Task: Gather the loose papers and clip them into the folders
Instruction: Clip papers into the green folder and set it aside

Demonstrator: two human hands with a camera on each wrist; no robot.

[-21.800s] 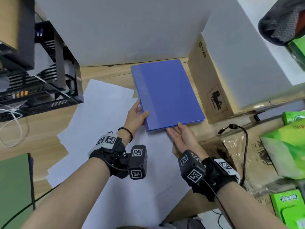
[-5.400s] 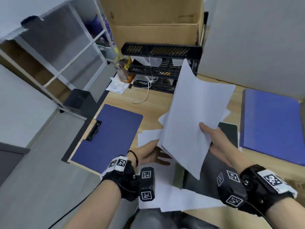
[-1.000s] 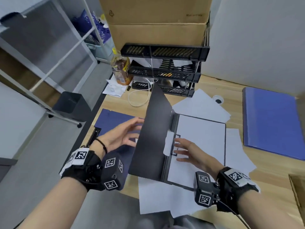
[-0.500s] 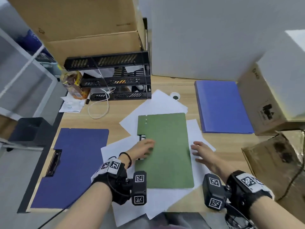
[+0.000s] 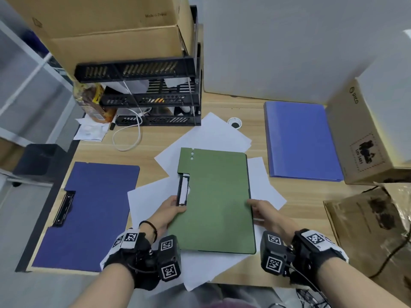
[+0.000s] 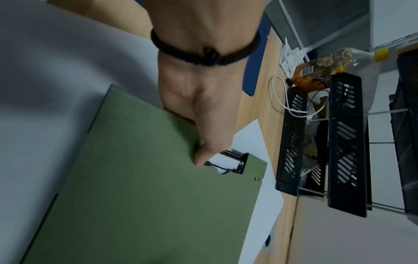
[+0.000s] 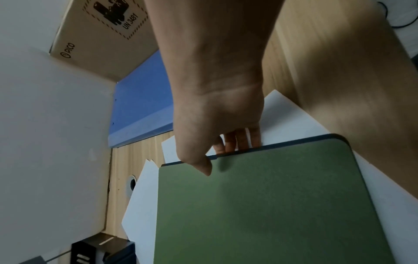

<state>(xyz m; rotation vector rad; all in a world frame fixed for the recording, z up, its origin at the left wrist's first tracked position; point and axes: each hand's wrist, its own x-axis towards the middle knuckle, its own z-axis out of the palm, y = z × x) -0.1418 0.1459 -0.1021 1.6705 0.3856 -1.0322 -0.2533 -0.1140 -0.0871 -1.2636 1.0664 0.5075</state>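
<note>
A closed green folder [image 5: 216,201] lies on several loose white papers [image 5: 151,201] in the middle of the desk. Its black clip [image 5: 182,191] shows through a cut-out on the left edge, with white paper under it. My left hand [image 5: 172,208] grips the folder's left edge, thumb on the cover just below the clip [image 6: 228,161]. My right hand [image 5: 259,211] grips the right edge [image 7: 226,155], thumb on top and fingers underneath. The green folder [image 6: 140,187] fills the lower part of both wrist views.
A dark blue clipboard folder [image 5: 89,214] lies open at the left. A light blue folder [image 5: 300,138] lies at the back right beside a cardboard box [image 5: 360,134]. Black stacked trays [image 5: 155,101], a bottle [image 5: 93,103] and a white cable [image 5: 131,138] stand behind. Crumpled brown packaging [image 5: 373,227] is at right.
The green folder's cover, upright a second ago, is now shut over the clipped sheets. Both hands moved from resting flat beside the folder to gripping its left and right edges.
</note>
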